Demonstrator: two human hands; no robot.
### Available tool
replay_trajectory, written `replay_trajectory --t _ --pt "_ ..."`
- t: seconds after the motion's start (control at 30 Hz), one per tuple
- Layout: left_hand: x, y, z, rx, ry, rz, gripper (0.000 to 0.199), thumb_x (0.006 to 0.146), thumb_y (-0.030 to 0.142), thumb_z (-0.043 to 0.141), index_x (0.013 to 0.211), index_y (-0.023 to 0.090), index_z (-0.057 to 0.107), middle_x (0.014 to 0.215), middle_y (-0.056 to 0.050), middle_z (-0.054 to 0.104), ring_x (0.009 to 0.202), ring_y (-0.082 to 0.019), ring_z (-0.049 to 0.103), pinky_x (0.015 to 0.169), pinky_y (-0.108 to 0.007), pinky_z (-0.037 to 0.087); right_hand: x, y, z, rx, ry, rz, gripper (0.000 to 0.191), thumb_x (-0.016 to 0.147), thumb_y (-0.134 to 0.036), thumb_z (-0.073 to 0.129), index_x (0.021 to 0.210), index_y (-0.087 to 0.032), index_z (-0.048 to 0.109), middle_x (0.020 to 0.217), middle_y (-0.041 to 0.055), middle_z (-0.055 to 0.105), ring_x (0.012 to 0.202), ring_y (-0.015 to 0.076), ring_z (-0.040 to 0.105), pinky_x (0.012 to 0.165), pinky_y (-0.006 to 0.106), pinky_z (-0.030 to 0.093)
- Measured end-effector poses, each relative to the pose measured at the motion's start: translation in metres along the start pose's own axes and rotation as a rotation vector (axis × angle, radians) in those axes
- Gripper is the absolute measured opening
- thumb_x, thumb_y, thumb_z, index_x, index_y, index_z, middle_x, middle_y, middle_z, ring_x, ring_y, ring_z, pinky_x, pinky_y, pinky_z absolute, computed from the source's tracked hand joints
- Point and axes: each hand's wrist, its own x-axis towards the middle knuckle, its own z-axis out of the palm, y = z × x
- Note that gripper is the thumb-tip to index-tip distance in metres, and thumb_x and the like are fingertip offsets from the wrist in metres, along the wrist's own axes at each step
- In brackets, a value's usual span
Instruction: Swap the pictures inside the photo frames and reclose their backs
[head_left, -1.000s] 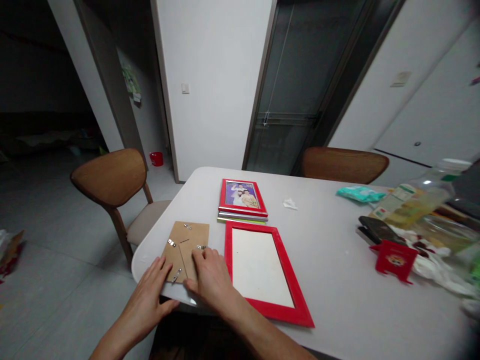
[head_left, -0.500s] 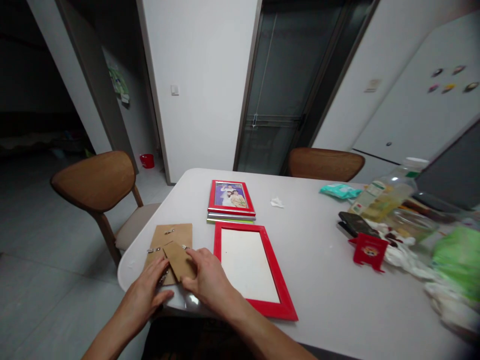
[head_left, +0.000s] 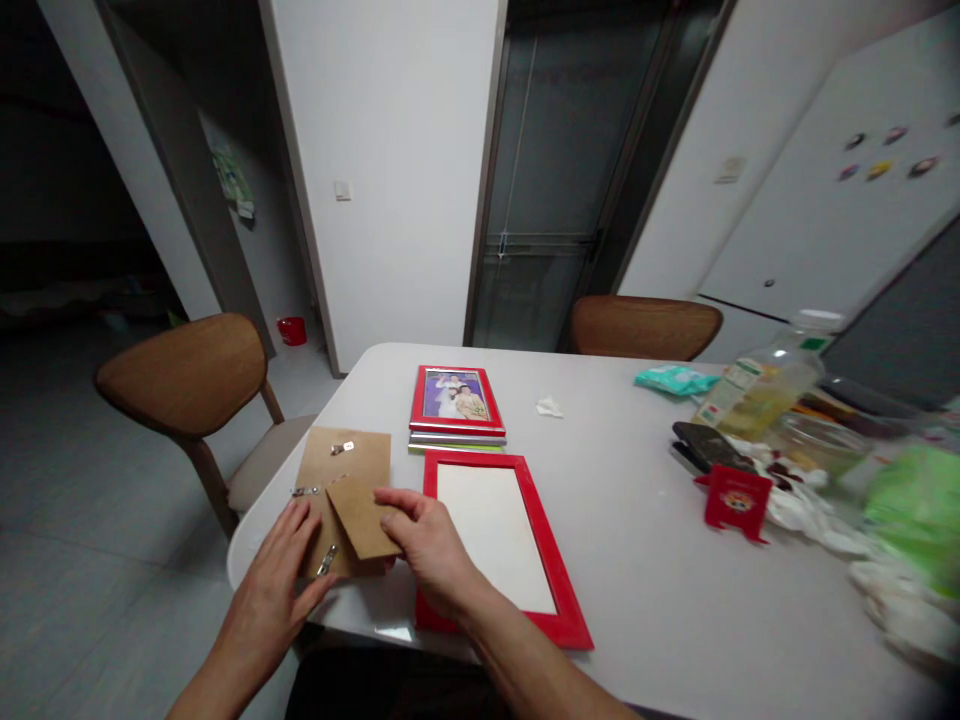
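Observation:
A brown photo frame backing board [head_left: 363, 452], with metal clips and a fold-out stand flap [head_left: 364, 520], is tilted up at the table's left front corner. My left hand [head_left: 274, 580] holds its left lower edge, fingers along the side and thumb near the bottom clip. At the right edge my right hand [head_left: 435, 545] is closed on the board and the flap's side; some fingertips are hidden behind. Just right of it lies a red photo frame [head_left: 551, 545] around a white sheet. Behind stands a small pile of frames, topped by a red-framed photo [head_left: 457, 395].
The white table [head_left: 615, 560] bears a crumpled tissue [head_left: 550, 407], a teal packet [head_left: 675, 380], a plastic bottle [head_left: 769, 375], a dark phone [head_left: 712, 448], a red card stand [head_left: 737, 500] and a green bag [head_left: 911, 515]. Wooden chairs [head_left: 184, 375] stand at the left and the far side.
The backing board has come up and tilted toward me between both hands. My right hand has shifted slightly right, and my left hand has moved to the board's left edge.

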Motion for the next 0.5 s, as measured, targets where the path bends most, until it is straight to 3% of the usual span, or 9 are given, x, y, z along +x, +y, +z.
replay_trajectory --t 0.07,0.2,0.37,0.5 --pt "0.013 0.015 -0.010 -0.028 0.080 0.034 0.051 0.075 0.030 0.050 0.121 0.021 0.031 0.133 -0.010 0.031 0.121 -0.027 0.028 0.097 -0.047 0.029 -0.016 -0.019 -0.012 0.042 -0.020 -0.058 0.035 0.058 -0.019 0.056 0.093 -0.012 0.057 0.073 0.0009 0.061 0.058 0.0077 0.053 0.052 0.018 0.041" --pt "0.032 0.059 -0.015 -0.155 0.083 0.075 0.056 0.076 0.025 0.050 0.126 0.020 0.024 0.134 -0.010 0.028 0.121 -0.026 0.028 0.097 -0.043 0.032 -0.048 -0.044 -0.053 -0.003 0.074 -0.050 0.041 0.060 -0.030 0.058 0.098 -0.014 0.056 0.070 0.0013 0.060 0.045 0.0059 0.046 0.039 0.017 0.034" --pt "0.030 0.106 0.019 -0.319 -0.057 0.189 0.061 0.071 0.013 0.053 0.125 0.015 0.024 0.132 -0.016 0.030 0.122 -0.025 0.026 0.096 -0.043 0.033 -0.076 -0.050 -0.111 -0.091 0.237 0.045 0.046 0.058 -0.034 0.061 0.100 -0.015 0.056 0.073 0.0047 0.062 0.050 0.0099 0.052 0.043 0.020 0.037" --pt "0.023 0.117 0.048 -0.388 -0.128 0.178 0.057 0.069 0.008 0.051 0.122 0.012 0.029 0.129 -0.019 0.034 0.120 -0.024 0.029 0.094 -0.042 0.036 -0.080 -0.042 -0.135 -0.096 0.249 0.127 0.044 0.060 -0.030 0.060 0.101 -0.014 0.054 0.077 0.0056 0.063 0.055 0.0110 0.055 0.047 0.020 0.039"
